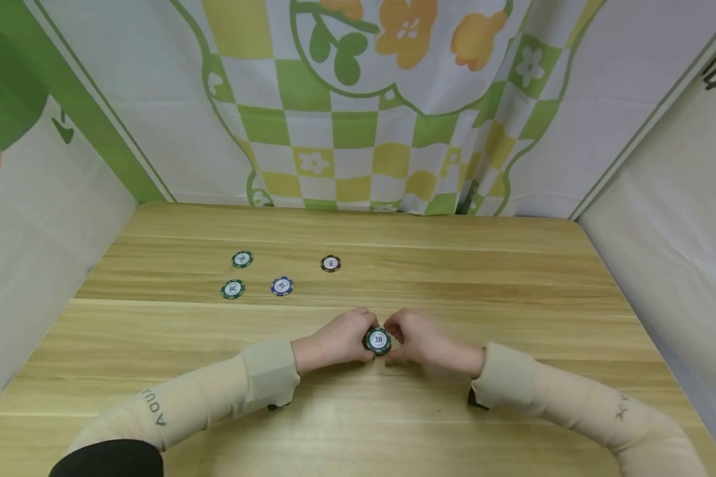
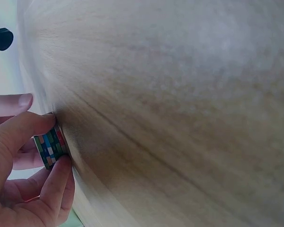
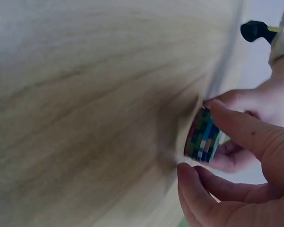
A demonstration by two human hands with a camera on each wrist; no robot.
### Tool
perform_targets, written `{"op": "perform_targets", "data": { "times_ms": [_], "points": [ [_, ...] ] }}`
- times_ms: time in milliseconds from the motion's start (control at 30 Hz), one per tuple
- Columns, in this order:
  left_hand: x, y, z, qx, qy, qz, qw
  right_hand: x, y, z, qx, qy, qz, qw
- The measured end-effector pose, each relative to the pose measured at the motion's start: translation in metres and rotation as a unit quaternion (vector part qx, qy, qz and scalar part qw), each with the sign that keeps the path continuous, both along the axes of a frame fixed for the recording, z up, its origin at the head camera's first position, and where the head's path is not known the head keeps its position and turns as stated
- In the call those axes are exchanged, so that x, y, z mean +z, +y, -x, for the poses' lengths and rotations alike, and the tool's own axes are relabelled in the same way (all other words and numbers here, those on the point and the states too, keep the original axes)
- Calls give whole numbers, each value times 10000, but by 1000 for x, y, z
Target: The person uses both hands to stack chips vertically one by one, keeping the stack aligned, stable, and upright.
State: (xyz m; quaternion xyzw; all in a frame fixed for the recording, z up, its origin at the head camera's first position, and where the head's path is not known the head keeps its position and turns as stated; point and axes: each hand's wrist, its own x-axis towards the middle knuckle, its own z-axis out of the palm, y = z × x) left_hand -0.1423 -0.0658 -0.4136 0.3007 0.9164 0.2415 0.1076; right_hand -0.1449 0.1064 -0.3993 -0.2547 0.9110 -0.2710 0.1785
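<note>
Left hand (image 1: 343,336) pinches a short round stack of multicoloured chips (image 1: 378,340) at the pale wooden table (image 1: 429,424), probably to align the edges.
Right hand (image 1: 426,341), loosely curved, grips nothing beside it; green, blue and dark round chips (image 1: 282,286) lie apart beyond, perhaps for easy reading.

stack (image 1: 378,340) ctr, chips (image 1: 282,286) L, far R free

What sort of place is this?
Perhaps a curtained work corner: a pale wooden table, a green, white and yellow checked fabric curtain, and a stack of round poker chips, green on top.
</note>
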Motion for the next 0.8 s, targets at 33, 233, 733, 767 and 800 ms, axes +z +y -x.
{"op": "perform_targets", "data": {
  "times_ms": [33,233,733,767,800],
  "points": [
    [0,0,0,0,-2,4,10000,0,-1,-1,80,174,-76,9998],
    [0,0,1,-9,4,23,10000,-4,-6,-5,259,722,-249,9967],
    [-5,-1,1,33,76,-49,10000,-11,-12,-9,344,1360,-113,9901],
    [-5,-1,2,21,74,-85,9999,-11,-12,-9,339,1367,-96,9900],
    [-5,-2,2,19,55,-111,9999,-11,-12,-9,327,1364,-81,9901]
  ]
}}
